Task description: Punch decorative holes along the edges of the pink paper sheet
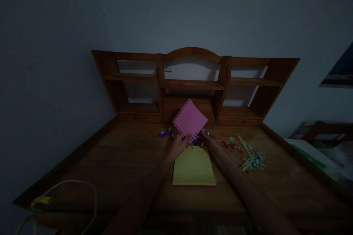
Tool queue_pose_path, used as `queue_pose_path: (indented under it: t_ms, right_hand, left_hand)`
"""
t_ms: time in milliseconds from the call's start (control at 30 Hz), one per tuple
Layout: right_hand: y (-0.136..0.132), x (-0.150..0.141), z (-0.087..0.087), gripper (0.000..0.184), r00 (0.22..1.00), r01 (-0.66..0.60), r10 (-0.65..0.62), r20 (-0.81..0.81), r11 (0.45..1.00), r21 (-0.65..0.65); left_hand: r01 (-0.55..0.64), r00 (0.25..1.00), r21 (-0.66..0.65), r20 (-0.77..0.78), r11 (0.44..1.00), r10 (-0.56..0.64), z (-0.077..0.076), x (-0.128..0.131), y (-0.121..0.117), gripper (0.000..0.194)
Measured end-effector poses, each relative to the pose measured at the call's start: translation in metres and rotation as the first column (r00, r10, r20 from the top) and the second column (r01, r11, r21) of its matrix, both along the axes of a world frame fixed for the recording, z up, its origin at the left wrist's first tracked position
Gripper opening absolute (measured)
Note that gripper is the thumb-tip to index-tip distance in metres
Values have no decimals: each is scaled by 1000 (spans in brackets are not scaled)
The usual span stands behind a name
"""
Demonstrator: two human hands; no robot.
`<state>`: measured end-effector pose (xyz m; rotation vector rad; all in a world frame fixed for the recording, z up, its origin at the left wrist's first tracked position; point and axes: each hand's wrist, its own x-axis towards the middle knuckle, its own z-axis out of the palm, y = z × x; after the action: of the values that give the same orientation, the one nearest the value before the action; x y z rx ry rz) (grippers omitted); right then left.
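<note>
My left hand [179,144] pinches the lower corner of a pink paper sheet [190,119] and holds it up, tilted, above the wooden desk [116,161]. The sheet's lower-left edges carry rows of punched holes. My right hand [210,142] is closed on a small purple paper punch [203,133] at the sheet's bottom edge. Directly below both hands lies a stack of yellow paper [194,167] flat on the desk.
Small purple punches [164,132] sit left of the hands. Coloured paper scraps and strips [246,151] are scattered to the right. A wooden shelf hutch [193,84] stands at the desk's back. A white cable [79,187] loops at the front left.
</note>
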<state>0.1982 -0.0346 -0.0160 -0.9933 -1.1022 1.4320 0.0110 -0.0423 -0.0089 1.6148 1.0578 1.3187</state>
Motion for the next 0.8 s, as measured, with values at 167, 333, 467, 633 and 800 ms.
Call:
queue_pose_path:
  t_ms: [167,333,467,633,800]
  right_hand:
    - [-1,-1,-2,42,999,19,-18,-28,999,25]
    - [-2,0,1,41,1000,12,-12,-15,1000,16]
    - [-1,0,-2,40,999,12,-12,-33,1000,29]
    - [3,-1,-9,41,997,53,-51,-49,998,28]
    - [4,-1,-9,46,993,107,-103,-62,992,65]
  left_hand:
    - [0,1000,9,-2,1000,0,-5,0,3,46]
    - [3,1000,3,-7,1000,-3,-6,0,4,45]
    - [11,1000,5,12,1000,-11,-4,1,2,43]
    - [14,1000,0,-8,1000,-14,-6,0,3,45]
    - [9,1000,-12,0,1000,-9,-6,0,3,47]
